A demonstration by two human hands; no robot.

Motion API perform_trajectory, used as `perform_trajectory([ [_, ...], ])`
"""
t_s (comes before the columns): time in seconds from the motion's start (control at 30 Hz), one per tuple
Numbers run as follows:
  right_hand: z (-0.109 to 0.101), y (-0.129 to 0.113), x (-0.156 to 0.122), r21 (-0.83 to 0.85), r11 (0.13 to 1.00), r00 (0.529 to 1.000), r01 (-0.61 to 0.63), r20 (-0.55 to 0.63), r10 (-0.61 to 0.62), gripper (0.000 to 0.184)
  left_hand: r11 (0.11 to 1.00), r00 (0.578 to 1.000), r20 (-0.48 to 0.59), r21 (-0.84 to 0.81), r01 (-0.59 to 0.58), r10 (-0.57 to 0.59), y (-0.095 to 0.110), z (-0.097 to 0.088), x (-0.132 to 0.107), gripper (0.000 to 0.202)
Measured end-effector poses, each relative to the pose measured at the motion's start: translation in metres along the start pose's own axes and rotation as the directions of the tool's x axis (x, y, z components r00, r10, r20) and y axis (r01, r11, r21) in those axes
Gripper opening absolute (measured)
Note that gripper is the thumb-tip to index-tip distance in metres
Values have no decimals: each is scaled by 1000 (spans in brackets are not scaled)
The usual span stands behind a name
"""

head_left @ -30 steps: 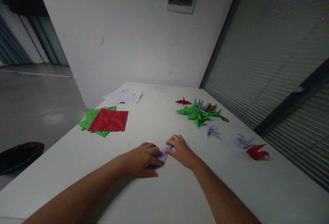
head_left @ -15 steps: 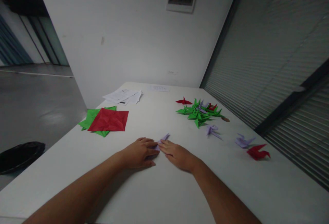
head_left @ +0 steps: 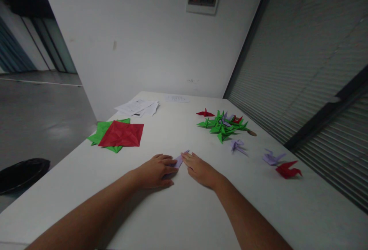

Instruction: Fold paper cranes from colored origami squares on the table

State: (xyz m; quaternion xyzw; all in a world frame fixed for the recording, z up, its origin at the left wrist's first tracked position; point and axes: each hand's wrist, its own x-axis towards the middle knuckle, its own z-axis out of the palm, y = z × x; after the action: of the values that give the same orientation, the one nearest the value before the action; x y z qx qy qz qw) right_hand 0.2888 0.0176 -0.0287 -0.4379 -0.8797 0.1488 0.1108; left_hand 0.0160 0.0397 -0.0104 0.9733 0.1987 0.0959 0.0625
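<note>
A small folded piece of purple origami paper (head_left: 178, 162) lies flat on the white table (head_left: 172, 211), partly covered by my hands. My left hand (head_left: 156, 170) rests palm down over its left part, fingers stretched out and slightly apart. The fingertips of my right hand (head_left: 200, 169) press on the narrow upper right end of the paper, with the fingers straight and flat. A thin purple tip shows just beyond my right fingertips. How much of the paper lies under my left hand is hidden.
Crumpled red (head_left: 122, 133) and green sheets (head_left: 101, 130) lie to the left, with printed papers (head_left: 135, 107) behind. On the right are a pile of green paper cranes (head_left: 221, 127), purple cranes (head_left: 237, 145) and a red crane (head_left: 288, 169). A black-lined bin (head_left: 23, 173) stands left of the table.
My right hand has slid a little up and right along the purple paper toward its tip, uncovering more of its middle. My left hand stays in place.
</note>
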Motion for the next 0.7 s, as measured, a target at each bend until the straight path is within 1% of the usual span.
perform_trajectory([
  [0.17, 3, 9, 0, -21, 997, 997, -78, -22, 78, 61, 1000, 1000, -8, -3, -3, 3, 0, 0, 1, 52],
  [0.33, 5, 12, 0, -61, 990, 992, -124, -28, 122, 61, 1000, 999, -30, 23, -11, 12, 4, -2, 0, 49],
  [0.5, 6, 12, 1, -84, 986, 989, -146, -46, 142, 60, 999, 998, -44, 32, -33, 34, 10, -5, 2, 43],
  [0.6, 6, 13, 1, -96, 983, 987, -154, -55, 149, 58, 999, 999, -36, 12, -40, 41, 13, -6, 3, 46],
  [0.7, 5, 13, -1, -130, 981, 988, -140, -81, 130, 53, 999, 999, -40, 20, -30, 31, 14, -6, 4, 46],
])
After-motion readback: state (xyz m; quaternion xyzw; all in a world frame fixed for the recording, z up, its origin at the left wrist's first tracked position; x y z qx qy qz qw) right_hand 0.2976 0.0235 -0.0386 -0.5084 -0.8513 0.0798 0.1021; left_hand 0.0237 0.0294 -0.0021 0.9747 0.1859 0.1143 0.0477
